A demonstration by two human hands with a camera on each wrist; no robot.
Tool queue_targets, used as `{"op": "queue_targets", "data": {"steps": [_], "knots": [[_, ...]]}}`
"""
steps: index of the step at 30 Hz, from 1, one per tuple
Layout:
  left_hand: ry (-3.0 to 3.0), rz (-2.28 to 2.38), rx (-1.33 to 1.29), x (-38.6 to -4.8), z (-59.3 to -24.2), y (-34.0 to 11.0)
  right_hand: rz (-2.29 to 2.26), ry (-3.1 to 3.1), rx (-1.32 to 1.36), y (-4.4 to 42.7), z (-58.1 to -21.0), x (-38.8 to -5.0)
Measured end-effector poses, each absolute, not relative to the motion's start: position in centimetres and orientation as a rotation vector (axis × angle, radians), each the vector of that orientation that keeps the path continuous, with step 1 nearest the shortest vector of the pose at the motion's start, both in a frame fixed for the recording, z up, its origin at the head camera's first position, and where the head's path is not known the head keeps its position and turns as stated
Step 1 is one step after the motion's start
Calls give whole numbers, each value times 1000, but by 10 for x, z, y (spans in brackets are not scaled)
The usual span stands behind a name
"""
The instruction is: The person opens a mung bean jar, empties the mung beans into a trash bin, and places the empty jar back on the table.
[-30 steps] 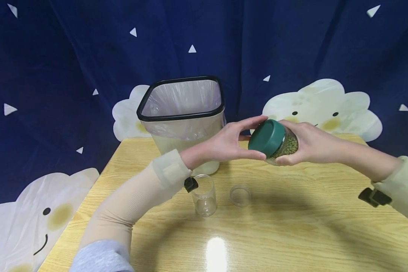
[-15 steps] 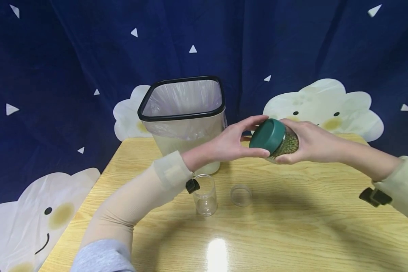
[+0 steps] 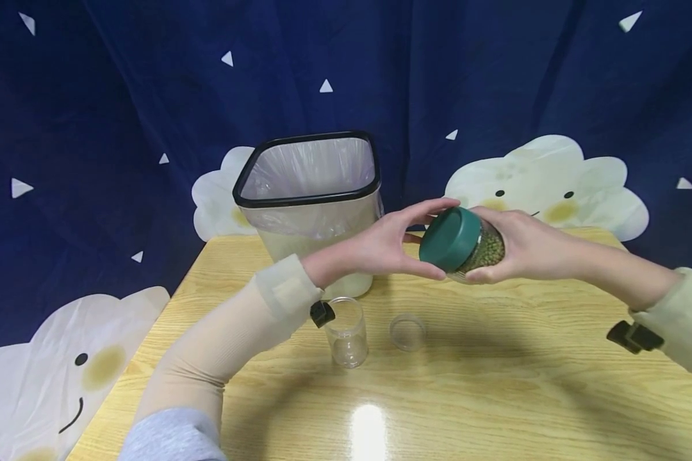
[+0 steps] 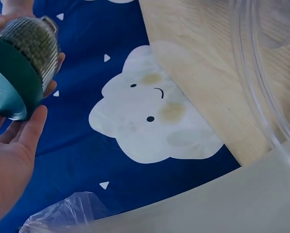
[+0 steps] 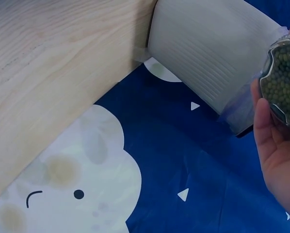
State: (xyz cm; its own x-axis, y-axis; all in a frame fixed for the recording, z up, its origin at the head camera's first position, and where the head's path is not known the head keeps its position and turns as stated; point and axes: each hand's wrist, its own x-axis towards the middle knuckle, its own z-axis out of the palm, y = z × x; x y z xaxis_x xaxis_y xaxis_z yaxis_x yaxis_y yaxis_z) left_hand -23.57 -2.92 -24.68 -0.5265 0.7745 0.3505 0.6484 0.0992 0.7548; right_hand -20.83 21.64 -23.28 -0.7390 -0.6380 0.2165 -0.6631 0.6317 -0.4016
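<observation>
Above the table, both hands hold a ribbed clear jar (image 3: 489, 246) of green beans, tilted with its green lid (image 3: 446, 240) toward the left. My left hand (image 3: 383, 244) spans the lid, thumb at its lower edge and fingers at its upper edge. The right hand (image 3: 533, 246) grips the jar's body from the right. In the left wrist view the lid (image 4: 19, 73) sits on the jar, with fingertips of the left hand (image 4: 11, 160) at its rim. Beans show through the jar's base (image 5: 286, 80) in the right wrist view, the right hand (image 5: 281, 155) around it.
A bin (image 3: 308, 224) with a black rim and plastic liner stands at the back, behind the left forearm. In front of it are a clear, uncovered container (image 3: 348, 346) and a clear round lid (image 3: 407, 333) on the wooden table (image 3: 496, 397). A blue curtain (image 3: 380, 57) hangs behind.
The left thumb has shifted slightly down and left along the green lid's lower edge. Both hands and the jar otherwise stay in nearly the same place.
</observation>
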Motion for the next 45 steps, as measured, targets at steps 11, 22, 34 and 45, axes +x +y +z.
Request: {"op": "queue_targets", "data": {"steps": [11, 22, 34, 45], "knots": [[2347, 1346, 1435, -233, -248, -28, 695, -2778, 1110, 216, -233, -208], [2447, 1325, 1326, -232, -251, -26, 658, -2768, 1092, 216, -234, -210], [2402, 1262, 1386, -236, -245, -28, 682, -2800, 1073, 218, -235, -211], [2296, 1336, 1442, -238, -246, -28, 691, -2805, 1085, 217, -233, -210]]}}
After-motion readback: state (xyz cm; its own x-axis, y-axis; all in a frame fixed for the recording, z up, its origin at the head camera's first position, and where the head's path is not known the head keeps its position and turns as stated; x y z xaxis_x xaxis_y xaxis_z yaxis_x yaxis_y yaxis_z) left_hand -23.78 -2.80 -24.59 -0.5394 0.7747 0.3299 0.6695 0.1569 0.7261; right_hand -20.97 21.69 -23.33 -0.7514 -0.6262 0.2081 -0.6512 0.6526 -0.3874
